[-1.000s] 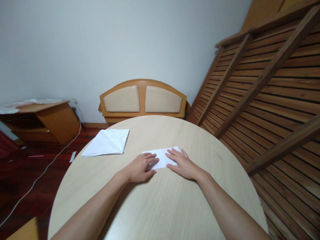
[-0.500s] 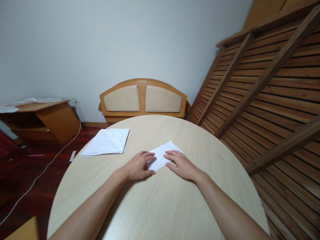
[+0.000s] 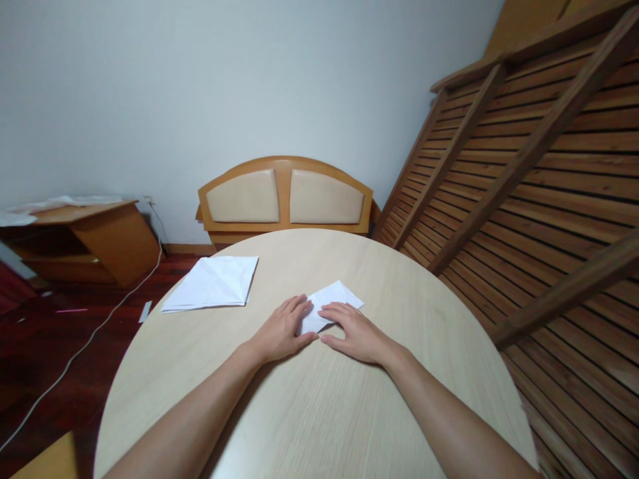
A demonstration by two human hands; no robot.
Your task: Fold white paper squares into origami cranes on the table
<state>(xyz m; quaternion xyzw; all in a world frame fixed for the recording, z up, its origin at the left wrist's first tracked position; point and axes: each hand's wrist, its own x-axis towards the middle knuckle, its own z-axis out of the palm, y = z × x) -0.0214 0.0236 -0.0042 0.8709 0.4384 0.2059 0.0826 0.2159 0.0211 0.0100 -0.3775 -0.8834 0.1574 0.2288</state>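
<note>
A small folded white paper [image 3: 330, 301] lies on the round pale wooden table [image 3: 309, 406], turned so it slants away to the right. My left hand [image 3: 282, 329] rests flat on its near left end, fingers stretched out over the paper. My right hand [image 3: 349, 330] lies flat beside it on the near right edge, fingers pointing left and pressing the paper down. Both hands nearly touch each other. A stack of white sheets [image 3: 213, 283] with creases sits at the table's far left, away from both hands.
A wooden headboard with two beige pads [image 3: 285, 196] stands against the wall behind the table. A slatted wooden bed frame [image 3: 529, 179] leans at the right. A low wooden cabinet [image 3: 84, 239] and a white cable [image 3: 84, 346] are on the dark red floor at left.
The folded paper has been turned counter-clockwise under my hands, from lying sideways to slanting away. Both hands have drawn closer together over its near end.
</note>
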